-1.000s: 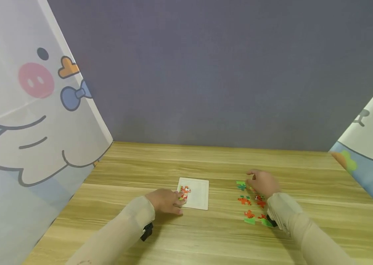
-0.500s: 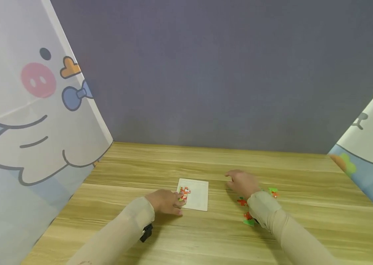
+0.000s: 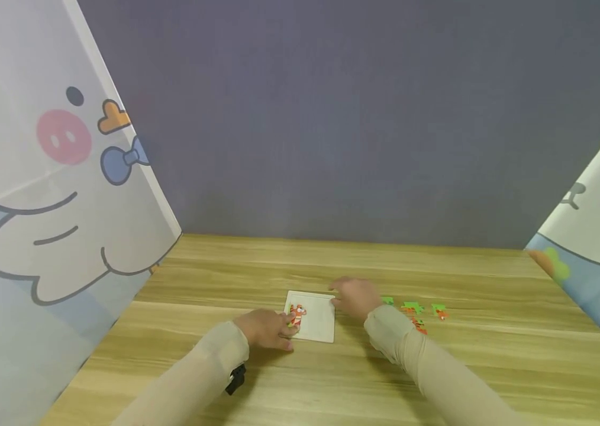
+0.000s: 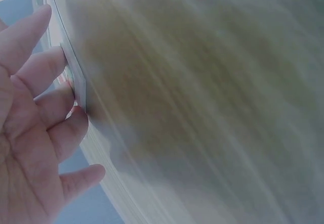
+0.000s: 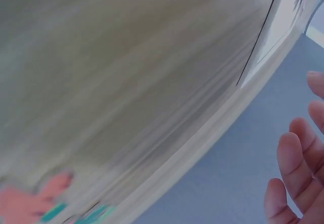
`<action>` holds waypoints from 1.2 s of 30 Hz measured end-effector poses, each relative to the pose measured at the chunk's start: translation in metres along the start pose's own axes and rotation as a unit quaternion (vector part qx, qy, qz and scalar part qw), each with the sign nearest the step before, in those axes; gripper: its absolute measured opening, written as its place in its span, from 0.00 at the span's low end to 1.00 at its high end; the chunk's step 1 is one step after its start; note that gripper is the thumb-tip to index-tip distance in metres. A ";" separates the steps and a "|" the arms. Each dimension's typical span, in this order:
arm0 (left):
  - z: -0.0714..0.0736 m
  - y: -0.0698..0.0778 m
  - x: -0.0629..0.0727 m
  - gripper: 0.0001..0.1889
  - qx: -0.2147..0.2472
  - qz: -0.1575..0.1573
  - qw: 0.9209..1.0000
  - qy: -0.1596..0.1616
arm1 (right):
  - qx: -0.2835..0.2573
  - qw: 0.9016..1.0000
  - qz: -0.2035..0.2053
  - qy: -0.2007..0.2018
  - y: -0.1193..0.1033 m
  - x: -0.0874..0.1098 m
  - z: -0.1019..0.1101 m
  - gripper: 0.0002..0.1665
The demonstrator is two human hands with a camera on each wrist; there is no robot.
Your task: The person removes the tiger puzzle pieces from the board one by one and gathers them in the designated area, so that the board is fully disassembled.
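Observation:
A white square puzzle tray [image 3: 321,319] lies on the table, with an orange-and-white figure on the puzzle piece [image 3: 298,312] at its left side. My left hand [image 3: 265,329] rests at the tray's lower left; its fingers touch the edge and partly cover the piece. In the left wrist view the fingers [image 4: 58,138] of this hand are spread along the tray's side. My right hand [image 3: 357,297] hovers at the tray's upper right corner, thumb and index finger apart. Nothing shows between the fingers [image 5: 291,155] in the right wrist view.
Several loose orange-and-green puzzle pieces [image 3: 413,307] lie on the wooden table [image 3: 492,355] to the right, partly hidden by the right sleeve [image 3: 412,340]. A grey partition [image 3: 353,118] closes off the back, and cartoon-printed panels [image 3: 65,236] flank both sides.
My right hand has moved left, from above the loose pieces to the tray's right edge, uncovering pieces at the upper right. The left hand has stayed on the tray's left side.

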State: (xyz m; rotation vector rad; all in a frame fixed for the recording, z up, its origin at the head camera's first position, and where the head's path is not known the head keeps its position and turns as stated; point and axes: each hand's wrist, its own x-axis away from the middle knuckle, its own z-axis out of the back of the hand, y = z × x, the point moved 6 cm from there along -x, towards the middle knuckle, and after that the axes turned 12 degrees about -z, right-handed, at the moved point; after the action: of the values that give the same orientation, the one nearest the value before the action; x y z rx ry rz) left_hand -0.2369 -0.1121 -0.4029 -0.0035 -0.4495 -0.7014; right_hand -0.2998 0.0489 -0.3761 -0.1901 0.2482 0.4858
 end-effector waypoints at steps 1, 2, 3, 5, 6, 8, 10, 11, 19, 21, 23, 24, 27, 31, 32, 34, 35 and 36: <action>-0.001 0.000 0.000 0.28 -0.002 0.001 1.000 0.000 | 0.004 1.000 0.000 -0.007 -0.003 -0.001 -0.001 0.15; -0.001 -0.001 0.000 0.28 -0.004 0.002 1.000 0.001 | 0.012 1.000 0.000 -0.013 -0.007 -0.002 -0.001 0.15; -0.002 -0.001 -0.001 0.28 -0.005 0.004 1.000 0.001 | 0.020 1.000 0.001 -0.019 -0.010 -0.003 -0.002 0.15; -0.002 -0.002 -0.001 0.28 -0.006 0.005 1.000 0.001 | 0.034 0.999 0.005 -0.026 -0.017 -0.005 -0.003 0.15; -0.003 -0.002 -0.001 0.28 -0.007 0.005 1.000 0.001 | 0.039 0.999 0.008 -0.028 -0.020 -0.007 -0.004 0.15; -0.003 -0.003 -0.001 0.28 -0.012 0.004 1.000 0.002 | 0.050 0.998 0.013 -0.034 -0.027 -0.010 -0.006 0.15; -0.003 -0.003 0.000 0.28 -0.017 0.002 1.000 0.001 | 0.058 0.997 0.019 -0.043 -0.033 -0.013 -0.010 0.14; -0.003 -0.003 0.000 0.28 -0.020 0.001 1.000 0.001 | 0.062 0.997 0.020 -0.050 -0.035 -0.014 -0.012 0.14; -0.004 0.000 -0.002 0.27 -0.031 -0.006 0.999 -0.005 | 0.063 0.994 0.036 -0.079 -0.047 -0.014 -0.031 0.12; -0.004 0.000 -0.003 0.28 -0.031 -0.009 0.999 -0.006 | 0.052 0.995 0.036 -0.083 -0.049 -0.013 -0.033 0.11; -0.004 0.000 -0.004 0.28 -0.032 -0.011 0.999 -0.008 | 0.044 0.995 0.037 -0.087 -0.051 -0.012 -0.035 0.08; -0.005 0.000 -0.004 0.28 -0.033 -0.011 0.999 -0.008 | 0.042 0.995 0.039 -0.088 -0.052 -0.012 -0.036 0.06; -0.004 0.000 -0.003 0.28 -0.037 -0.010 0.999 -0.007 | 0.047 0.994 0.042 -0.087 -0.055 -0.014 -0.037 0.04; -0.003 0.001 -0.003 0.27 -0.039 -0.010 0.999 -0.002 | 0.060 0.994 0.038 -0.086 -0.058 -0.016 -0.038 0.08; -0.002 0.001 -0.002 0.27 -0.038 -0.010 0.999 0.000 | 0.059 0.994 0.037 -0.088 -0.059 -0.017 -0.038 0.08; -0.002 0.000 -0.002 0.27 -0.037 -0.010 0.999 0.001 | 0.059 0.994 0.035 -0.088 -0.059 -0.018 -0.038 0.08; -0.002 0.000 -0.002 0.27 -0.036 -0.009 0.999 0.002 | 0.056 0.994 0.033 -0.090 -0.059 -0.019 -0.038 0.08; -0.002 -0.001 -0.002 0.27 -0.036 -0.009 0.999 0.000 | 0.053 0.994 0.031 -0.092 -0.059 -0.020 -0.038 0.07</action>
State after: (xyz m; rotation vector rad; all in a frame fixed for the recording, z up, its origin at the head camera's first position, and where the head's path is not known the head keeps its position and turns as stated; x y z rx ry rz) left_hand -0.2378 -0.1115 -0.4056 -0.0672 -0.4238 -0.7344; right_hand -0.2951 -0.0201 -0.3996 -0.0337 0.0991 0.5468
